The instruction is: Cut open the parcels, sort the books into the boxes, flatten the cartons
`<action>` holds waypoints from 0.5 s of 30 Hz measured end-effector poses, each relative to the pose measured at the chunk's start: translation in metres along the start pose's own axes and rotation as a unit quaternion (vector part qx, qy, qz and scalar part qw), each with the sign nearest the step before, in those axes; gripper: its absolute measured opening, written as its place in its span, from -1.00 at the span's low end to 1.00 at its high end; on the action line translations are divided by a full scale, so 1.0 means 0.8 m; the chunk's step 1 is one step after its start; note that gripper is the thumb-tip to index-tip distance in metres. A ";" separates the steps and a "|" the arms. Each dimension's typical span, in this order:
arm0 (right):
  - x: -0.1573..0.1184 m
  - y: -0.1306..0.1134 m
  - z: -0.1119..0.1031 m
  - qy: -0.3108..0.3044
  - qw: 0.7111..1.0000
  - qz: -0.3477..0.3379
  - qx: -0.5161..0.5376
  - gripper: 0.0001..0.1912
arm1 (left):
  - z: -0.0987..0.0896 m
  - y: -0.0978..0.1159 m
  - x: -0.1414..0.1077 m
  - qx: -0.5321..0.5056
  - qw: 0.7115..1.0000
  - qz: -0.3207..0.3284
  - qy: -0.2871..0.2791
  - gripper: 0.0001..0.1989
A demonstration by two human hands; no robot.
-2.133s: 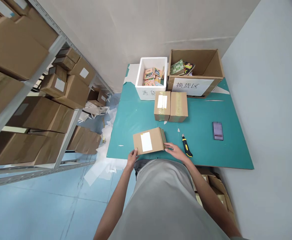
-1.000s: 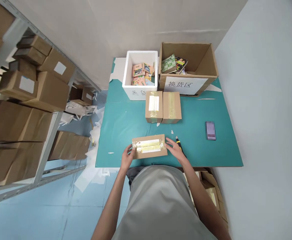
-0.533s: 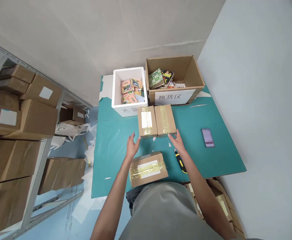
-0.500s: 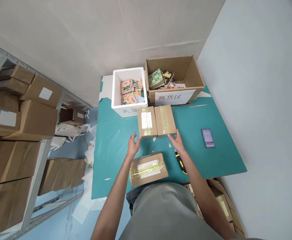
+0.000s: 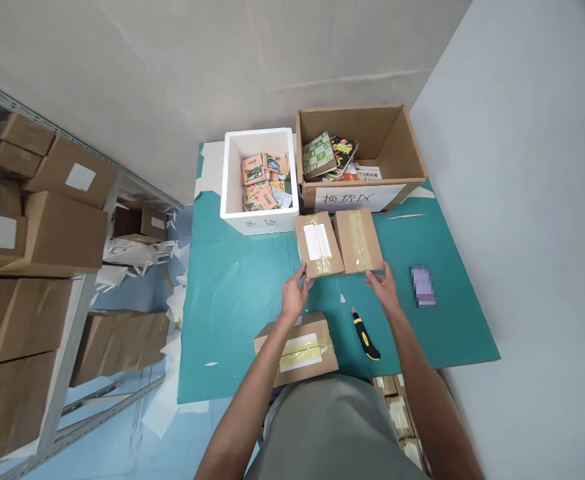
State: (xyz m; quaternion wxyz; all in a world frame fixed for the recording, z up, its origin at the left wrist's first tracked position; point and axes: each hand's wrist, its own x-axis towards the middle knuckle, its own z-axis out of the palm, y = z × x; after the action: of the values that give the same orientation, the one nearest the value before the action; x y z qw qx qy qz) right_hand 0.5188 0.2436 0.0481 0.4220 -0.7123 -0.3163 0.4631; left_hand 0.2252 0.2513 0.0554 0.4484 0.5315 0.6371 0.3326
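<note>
Two taped cardboard boxes lie side by side on the green table in front of the larger containers. My left hand [image 5: 295,293] grips the front left corner of the left cardboard box [image 5: 306,233], which bears a white label and sits slightly turned. At the front right corner of the right cardboard box [image 5: 357,240], my right hand [image 5: 383,288] holds on with thumb in front and fingers at the side. A third taped box [image 5: 305,357] rests near my body, partly behind my left forearm. Between it and my right arm lies a yellow and black utility knife [image 5: 365,337].
A white foam box [image 5: 226,177] with small books and a big open carton [image 5: 412,157] with books stand at the back. A blurred-out phone-like object [image 5: 423,287] lies on the right. Shelves with cartons [image 5: 69,233] stand left; more taped boxes [image 5: 399,413] sit below the table edge.
Both hands have closed in on the two boxes and shifted them to the right. The left box has turned a little, with a wedge-shaped gap between the two.
</note>
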 end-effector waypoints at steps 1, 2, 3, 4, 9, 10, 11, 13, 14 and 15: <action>0.005 -0.003 -0.007 0.005 1.000 -0.003 -0.004 0.33 | 0.006 0.004 0.003 0.001 1.000 0.002 -0.005 -0.44; 0.010 -0.005 -0.013 0.008 1.000 -0.005 -0.008 0.34 | 0.012 0.007 0.005 0.009 1.000 0.004 -0.009 -0.43; 0.013 -0.008 -0.018 0.010 1.000 -0.006 -0.012 0.35 | 0.016 0.009 0.007 0.021 1.000 0.007 -0.011 -0.43; 0.015 -0.010 -0.023 0.009 1.000 -0.005 -0.017 0.36 | 0.020 0.012 0.008 0.036 0.999 0.010 -0.012 -0.42; 0.019 -0.005 -0.035 -0.018 0.999 -0.001 -0.045 0.39 | 0.029 0.021 0.017 0.101 0.994 0.039 -0.010 -0.42; 0.018 -0.001 -0.033 -0.014 0.998 0.003 -0.057 0.37 | 0.031 0.023 0.021 0.100 0.994 0.037 -0.013 -0.41; 0.016 0.005 -0.029 -0.005 0.996 0.012 -0.089 0.31 | 0.033 0.026 0.025 0.095 0.995 0.029 -0.015 -0.40; 0.007 0.020 -0.017 0.010 0.980 0.037 -0.194 0.15 | 0.038 0.032 0.035 0.081 0.997 0.010 -0.018 -0.37; -0.001 0.028 -0.011 0.009 0.966 0.048 -0.254 0.07 | 0.041 0.036 0.040 0.077 0.997 0.001 -0.018 -0.35; -0.010 0.037 -0.004 0.004 0.952 0.054 -0.301 0.00 | 0.042 0.040 0.045 0.077 0.997 -0.004 -0.019 -0.33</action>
State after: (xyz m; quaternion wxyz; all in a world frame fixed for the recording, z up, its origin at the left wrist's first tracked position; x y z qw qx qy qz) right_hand 0.5207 0.2228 0.0253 0.1639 -0.8241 -0.4004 0.3657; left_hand 0.2671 0.2912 0.0636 0.4197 0.5679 0.6542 0.2709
